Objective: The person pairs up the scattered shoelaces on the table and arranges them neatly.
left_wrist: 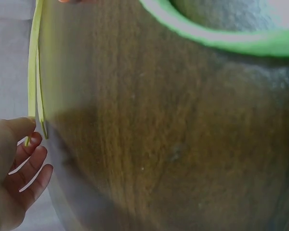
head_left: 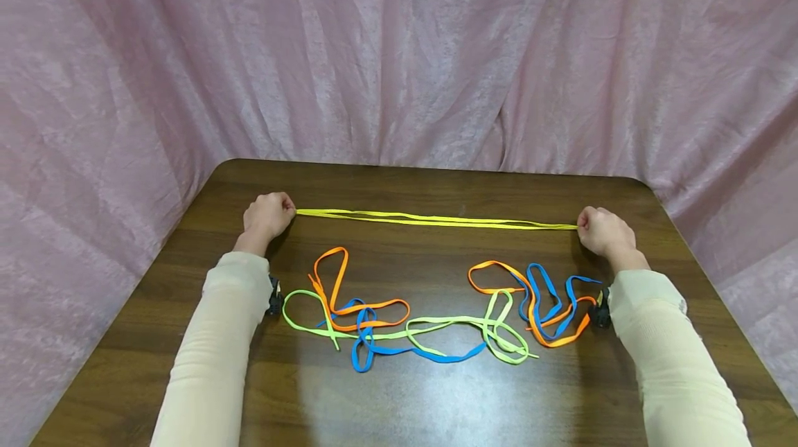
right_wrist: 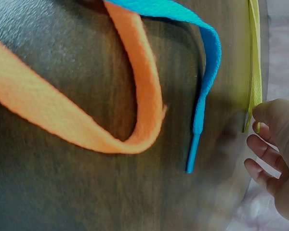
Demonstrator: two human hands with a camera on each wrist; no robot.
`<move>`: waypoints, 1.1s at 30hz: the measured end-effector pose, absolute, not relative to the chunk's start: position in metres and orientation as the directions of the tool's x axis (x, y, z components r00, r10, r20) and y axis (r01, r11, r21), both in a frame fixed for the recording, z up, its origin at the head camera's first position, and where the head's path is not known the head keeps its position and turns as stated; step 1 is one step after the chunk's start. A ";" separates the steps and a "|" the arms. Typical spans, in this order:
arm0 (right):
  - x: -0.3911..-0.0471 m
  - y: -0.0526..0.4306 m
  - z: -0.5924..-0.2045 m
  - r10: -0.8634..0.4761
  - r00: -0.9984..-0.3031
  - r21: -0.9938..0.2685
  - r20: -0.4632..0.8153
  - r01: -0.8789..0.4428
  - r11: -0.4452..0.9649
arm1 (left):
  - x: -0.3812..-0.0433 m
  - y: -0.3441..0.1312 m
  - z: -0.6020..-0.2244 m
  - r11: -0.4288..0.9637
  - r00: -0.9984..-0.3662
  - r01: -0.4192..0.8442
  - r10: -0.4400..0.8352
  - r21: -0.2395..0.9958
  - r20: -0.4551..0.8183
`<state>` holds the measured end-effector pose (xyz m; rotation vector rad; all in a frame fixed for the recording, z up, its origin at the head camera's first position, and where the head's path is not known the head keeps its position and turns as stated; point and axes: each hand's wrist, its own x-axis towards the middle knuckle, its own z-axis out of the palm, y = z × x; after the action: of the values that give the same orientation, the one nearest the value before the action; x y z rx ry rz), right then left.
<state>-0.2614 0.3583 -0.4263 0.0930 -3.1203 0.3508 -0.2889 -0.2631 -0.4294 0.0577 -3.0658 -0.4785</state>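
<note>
Across the far part of the table stretches a yellow shoelace (head_left: 436,221), its strands running side by side between both hands. My left hand (head_left: 269,214) pinches one end between thumb and forefinger; in the left wrist view, a tipped lace end (left_wrist: 44,129) hangs beside that grip. The opposite end is pinched by my right hand (head_left: 605,231), its other fingers loosely bent in the right wrist view. Nearer to me lie an orange shoelace (head_left: 337,281) and a blue shoelace (head_left: 449,358) on the left, tangled with a light green shoelace (head_left: 304,328).
Close by the right wrist, another orange lace (head_left: 557,343) and another blue lace (head_left: 542,277) overlap on the brown wooden table (head_left: 374,405). Pink curtains (head_left: 399,52) hang behind the far table edge. A black wrist camera (head_left: 275,296) sits at the left sleeve.
</note>
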 end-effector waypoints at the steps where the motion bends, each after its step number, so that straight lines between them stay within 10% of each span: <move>1: -0.261 0.358 -0.427 -0.058 -0.998 -0.222 0.005 -0.058 0.973 | -0.289 -0.263 -0.430 0.951 -0.999 -0.031 -0.043 0.307 0.030; 33: -0.263 0.358 -0.435 -0.026 -0.999 -0.163 0.032 -0.031 0.986 | -0.294 -0.257 -0.434 0.961 -0.998 -0.045 -0.052 0.274 0.019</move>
<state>-0.2627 0.3580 -0.4353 0.0446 -3.1014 0.2558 -0.2938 -0.2570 -0.4341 0.0761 -3.0852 -0.4302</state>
